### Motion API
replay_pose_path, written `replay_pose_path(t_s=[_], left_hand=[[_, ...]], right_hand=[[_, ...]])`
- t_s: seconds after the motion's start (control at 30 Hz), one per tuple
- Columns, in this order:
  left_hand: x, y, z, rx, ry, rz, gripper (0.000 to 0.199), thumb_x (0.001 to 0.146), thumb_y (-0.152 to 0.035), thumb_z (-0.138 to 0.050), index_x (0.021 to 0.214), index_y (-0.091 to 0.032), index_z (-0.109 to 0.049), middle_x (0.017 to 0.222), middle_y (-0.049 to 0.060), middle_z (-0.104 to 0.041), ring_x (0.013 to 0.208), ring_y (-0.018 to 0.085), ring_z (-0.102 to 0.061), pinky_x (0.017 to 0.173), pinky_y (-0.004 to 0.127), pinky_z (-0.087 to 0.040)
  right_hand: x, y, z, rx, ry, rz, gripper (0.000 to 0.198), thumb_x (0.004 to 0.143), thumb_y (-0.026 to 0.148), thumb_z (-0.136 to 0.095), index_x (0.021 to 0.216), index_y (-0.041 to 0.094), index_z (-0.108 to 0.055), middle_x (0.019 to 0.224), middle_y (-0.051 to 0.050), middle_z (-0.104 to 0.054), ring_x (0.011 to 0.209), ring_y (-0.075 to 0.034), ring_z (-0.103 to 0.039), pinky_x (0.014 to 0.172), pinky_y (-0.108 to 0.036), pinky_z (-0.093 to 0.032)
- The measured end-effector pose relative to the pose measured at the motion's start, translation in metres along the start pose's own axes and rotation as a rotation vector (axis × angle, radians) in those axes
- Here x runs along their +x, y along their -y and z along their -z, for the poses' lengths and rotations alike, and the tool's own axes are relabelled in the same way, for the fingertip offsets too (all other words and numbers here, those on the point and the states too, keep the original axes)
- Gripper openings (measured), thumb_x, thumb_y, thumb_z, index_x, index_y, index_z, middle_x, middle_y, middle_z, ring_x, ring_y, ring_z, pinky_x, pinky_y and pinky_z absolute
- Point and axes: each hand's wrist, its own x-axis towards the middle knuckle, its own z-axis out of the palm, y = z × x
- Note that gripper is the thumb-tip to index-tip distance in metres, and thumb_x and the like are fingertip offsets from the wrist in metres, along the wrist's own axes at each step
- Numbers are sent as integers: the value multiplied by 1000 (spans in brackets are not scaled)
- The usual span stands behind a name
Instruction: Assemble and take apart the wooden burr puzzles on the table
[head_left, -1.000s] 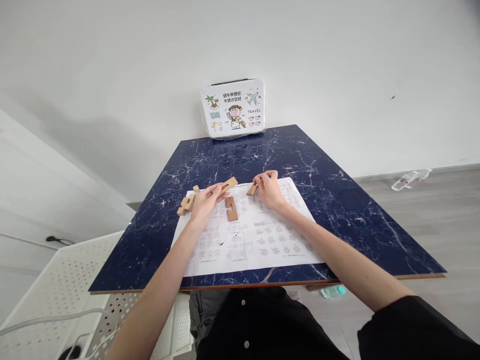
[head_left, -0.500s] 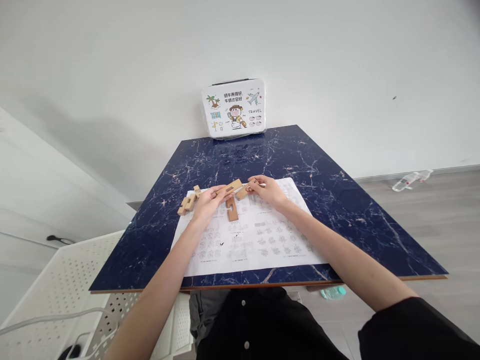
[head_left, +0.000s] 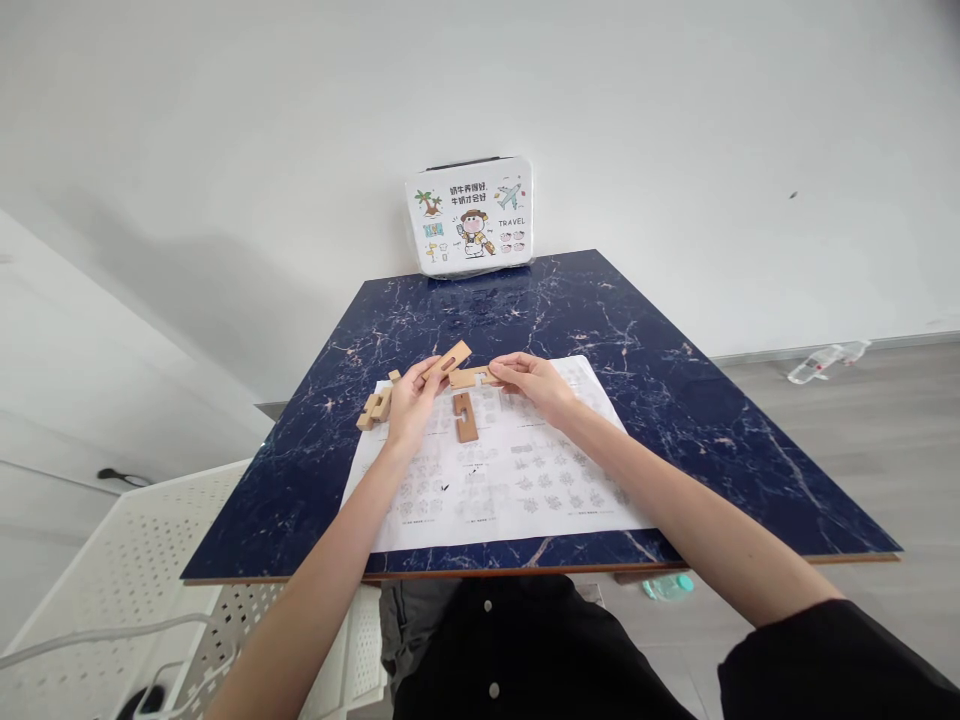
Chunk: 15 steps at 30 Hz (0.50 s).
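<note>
Between its thumb and fingers, my left hand grips a slotted wooden puzzle piece, tilted up to the right. My right hand pinches the right end of a notched wooden puzzle piece, held nearly level. The left end of that piece is close to the slotted one; I cannot tell whether they touch. Below both lies a darker notched wooden piece on the printed sheet. Left of my left hand sit interlocking wooden pieces and a small wooden block, partly hidden behind the hand.
The sheet with printed diagrams covers the near part of a blue marbled table. A white cartoon-printed case leans on the wall at the back. A white perforated cart stands at the left. Plastic bottles lie on the floor.
The piece in my right hand has turned from slanted to nearly level, its notch now showing. My left hand has tilted its slotted piece more steeply and drawn back from the darker piece.
</note>
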Motion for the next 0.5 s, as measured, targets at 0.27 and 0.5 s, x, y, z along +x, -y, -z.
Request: replay_pose_path(t_s=[0.27,0.5], left_hand=[[-2,3,0,127,69,-133,41,101,-36,-65,138,-18,-65,142,13,-68,127,29,-69,116,49,-52],[0,6,1,280,63,-235,38,101,-31,-63,137,-20,-65,143,12,-67,128,26,-68,112,44,-56]], right_hand=[[-5,3,-7,172,-6,-118,6,89,14,-81,89,16,-75,100,-10,-82,97,-20,-80,102,-31,-61],[-11,8,-17,291,110,-204,11,96,6,-68,90,8,-76,112,-17,-80,110,-23,-77,109,-30,-58]])
